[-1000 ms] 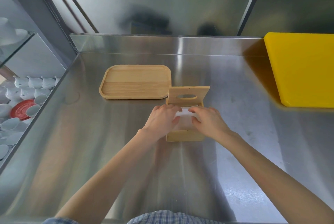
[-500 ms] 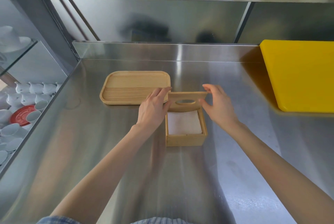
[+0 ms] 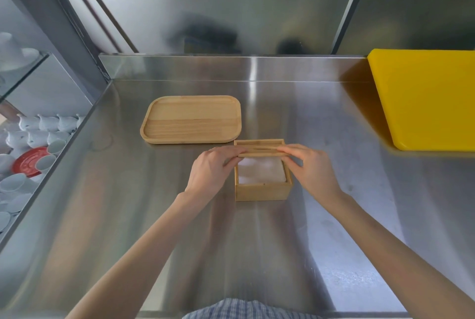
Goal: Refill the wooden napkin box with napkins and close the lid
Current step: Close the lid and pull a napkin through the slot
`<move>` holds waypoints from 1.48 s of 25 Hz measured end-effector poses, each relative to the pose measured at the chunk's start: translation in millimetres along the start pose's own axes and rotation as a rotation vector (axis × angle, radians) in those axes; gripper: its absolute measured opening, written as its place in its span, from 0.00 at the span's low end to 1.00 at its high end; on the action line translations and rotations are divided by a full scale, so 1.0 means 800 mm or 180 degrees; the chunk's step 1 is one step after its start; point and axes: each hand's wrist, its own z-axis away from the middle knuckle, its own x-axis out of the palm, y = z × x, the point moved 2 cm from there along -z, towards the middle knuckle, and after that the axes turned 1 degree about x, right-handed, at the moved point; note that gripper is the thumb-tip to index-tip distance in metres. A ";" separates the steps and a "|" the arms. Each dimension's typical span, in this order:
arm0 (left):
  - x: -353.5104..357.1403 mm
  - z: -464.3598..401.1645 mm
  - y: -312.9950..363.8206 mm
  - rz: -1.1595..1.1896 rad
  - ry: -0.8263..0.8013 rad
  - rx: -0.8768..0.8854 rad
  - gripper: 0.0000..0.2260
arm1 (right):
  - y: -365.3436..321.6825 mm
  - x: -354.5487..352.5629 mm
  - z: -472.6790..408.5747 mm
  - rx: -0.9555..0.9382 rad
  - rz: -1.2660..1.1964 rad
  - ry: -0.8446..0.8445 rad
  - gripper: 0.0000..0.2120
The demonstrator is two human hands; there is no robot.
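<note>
- Box (image 3: pixel 262 190) sits mid tabletop (image 3: pixel 257 254), just in front of the tray's (image 3: pixel 191 119) right corner, not touching it as far as visible.
- Napkins (image 3: pixel 261 171) inside, white stack filling the box, top showing.
- Lid (image 3: pixel 259 151) half down, seen nearly edge-on over the box's far side; box not closed.
- Left hand (image 3: pixel 212 172) pinches lid's left end, fingers closed on it.
- Right hand (image 3: pixel 312 168) pinches lid's right end, fingers closed on it.
- Yellow board (image 3: pixel 431 97) far right, well apart from box.
- Cups (image 3: pixel 38 128) on lower shelf at left.
</note>
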 end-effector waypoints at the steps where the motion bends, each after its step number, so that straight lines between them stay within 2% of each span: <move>1: 0.003 0.006 -0.003 -0.0004 -0.0009 0.0056 0.11 | 0.003 0.003 0.008 -0.0010 -0.0031 -0.0024 0.10; 5: 0.017 0.026 -0.012 -0.0193 -0.0082 0.0212 0.12 | 0.012 0.012 0.028 -0.0084 0.0066 -0.0162 0.12; 12: 0.038 0.046 -0.023 -0.0333 -0.0131 0.0147 0.14 | 0.021 0.027 0.047 0.0012 0.0230 -0.0392 0.15; 24: 0.050 0.052 -0.031 -0.0457 -0.0187 0.0053 0.15 | 0.023 0.037 0.056 -0.0068 0.0303 -0.0271 0.13; 28: 0.052 0.050 -0.031 -0.0197 -0.0075 -0.0001 0.15 | 0.024 0.036 0.053 -0.0027 0.0305 -0.0307 0.12; 30: 0.054 0.047 -0.031 0.0250 0.0088 -0.0280 0.16 | 0.022 0.033 0.047 -0.0025 0.0275 -0.0315 0.11; 32: 0.057 0.040 -0.032 0.0820 0.0165 -0.0798 0.19 | 0.018 0.030 0.034 -0.0127 0.0340 -0.0289 0.10; 35: 0.065 0.026 -0.031 0.1621 -0.0084 -0.1808 0.24 | 0.010 0.031 0.001 -0.0156 0.0563 -0.0525 0.10; 37: 0.070 0.018 -0.032 0.1897 -0.0175 -0.2125 0.26 | 0.004 0.037 -0.023 -0.0189 0.0817 -0.0856 0.11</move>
